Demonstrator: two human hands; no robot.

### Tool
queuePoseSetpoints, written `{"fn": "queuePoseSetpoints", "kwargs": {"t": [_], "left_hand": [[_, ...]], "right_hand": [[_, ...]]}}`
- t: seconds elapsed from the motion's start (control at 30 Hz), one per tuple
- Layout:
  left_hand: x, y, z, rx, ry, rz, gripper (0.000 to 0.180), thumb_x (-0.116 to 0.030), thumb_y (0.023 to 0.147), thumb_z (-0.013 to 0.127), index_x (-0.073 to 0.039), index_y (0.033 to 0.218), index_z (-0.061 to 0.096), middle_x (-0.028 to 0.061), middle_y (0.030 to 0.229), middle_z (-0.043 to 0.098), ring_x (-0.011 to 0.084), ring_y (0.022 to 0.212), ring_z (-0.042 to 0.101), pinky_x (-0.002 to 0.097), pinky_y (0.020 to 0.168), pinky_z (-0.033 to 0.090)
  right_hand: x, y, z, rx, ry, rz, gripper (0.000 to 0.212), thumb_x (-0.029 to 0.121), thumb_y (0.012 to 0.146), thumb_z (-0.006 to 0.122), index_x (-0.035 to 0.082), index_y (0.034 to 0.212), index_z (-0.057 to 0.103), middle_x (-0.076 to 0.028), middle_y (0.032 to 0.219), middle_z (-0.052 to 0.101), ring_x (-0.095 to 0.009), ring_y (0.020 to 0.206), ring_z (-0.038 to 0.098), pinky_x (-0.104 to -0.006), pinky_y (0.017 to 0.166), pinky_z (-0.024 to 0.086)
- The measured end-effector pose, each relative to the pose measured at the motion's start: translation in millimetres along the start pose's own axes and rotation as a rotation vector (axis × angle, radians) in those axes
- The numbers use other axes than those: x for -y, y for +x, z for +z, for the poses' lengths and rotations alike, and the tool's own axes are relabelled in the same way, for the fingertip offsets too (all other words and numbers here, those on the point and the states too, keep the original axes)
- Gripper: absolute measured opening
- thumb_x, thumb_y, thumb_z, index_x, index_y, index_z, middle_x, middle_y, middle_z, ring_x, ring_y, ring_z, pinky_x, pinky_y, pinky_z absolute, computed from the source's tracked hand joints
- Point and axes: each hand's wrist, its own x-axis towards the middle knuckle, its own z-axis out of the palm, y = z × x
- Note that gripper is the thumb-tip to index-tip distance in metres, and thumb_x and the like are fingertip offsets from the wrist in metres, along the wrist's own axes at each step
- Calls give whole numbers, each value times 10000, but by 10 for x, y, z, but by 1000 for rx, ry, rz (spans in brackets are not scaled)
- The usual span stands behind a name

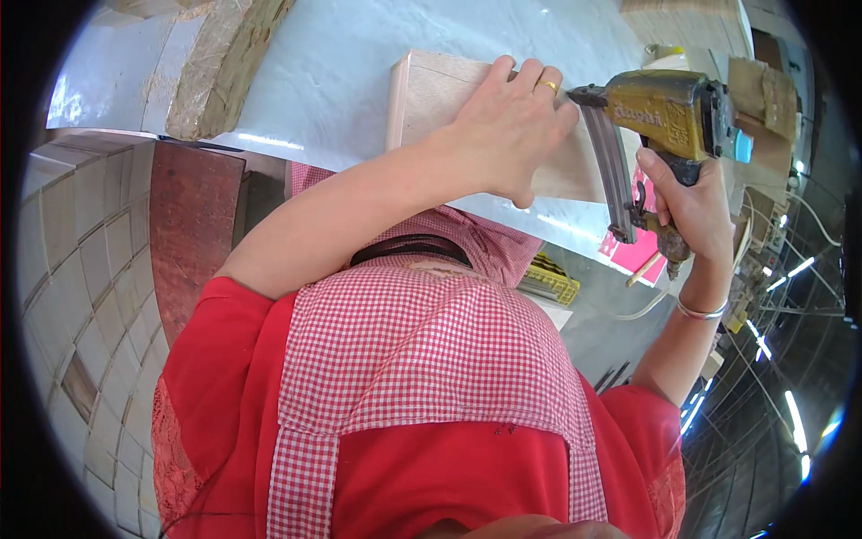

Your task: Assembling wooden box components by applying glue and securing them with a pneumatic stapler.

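Observation:
A flat, box-like piece of pale wood (435,94) lies on the table in front of me. My left hand (507,130) reaches across it, fingertips bent over the far edge and thumb close to the near edge, holding it. In my right hand (696,207) is a worn yellow and black nail gun (660,108), gripped by its handle. Its nose points left and sits at the far right corner of the wood, just beside my left fingers. The long magazine slants down over the wood's right end. Whether the nose touches the wood, I cannot tell.
The blue-grey tabletop (341,72) carries a wrapped bundle of wood strips (215,67) at left and stacked boards (687,22) at far right. Pink sheets (620,251) lie beneath the gun. An air hose (642,312) hangs below. Stacked wood blocks (85,242) stand at left.

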Motion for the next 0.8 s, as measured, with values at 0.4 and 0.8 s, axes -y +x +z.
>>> {"fn": "queuePoseSetpoints", "kwargs": {"t": [0.4, 0.8], "left_hand": [[20, 15, 10, 18, -10, 1, 806, -364, 510, 888, -20, 1176, 592, 250, 1319, 499, 349, 1270, 440, 480, 1063, 328], [37, -181, 33, -104, 115, 23, 650, -339, 591, 862, -29, 1103, 611, 237, 1278, 517, 356, 1235, 476, 591, 1116, 282]], "right_hand": [[113, 197, -168, 95, -83, 4, 280, 260, 886, 758, 5, 886, 641, 42, 514, 491, -40, 391, 410, -222, 389, 310], [-65, -34, -156, -156, -12, -32, 354, 318, 849, 786, -2, 817, 638, 32, 527, 523, -57, 405, 450, -231, 396, 333]]}}
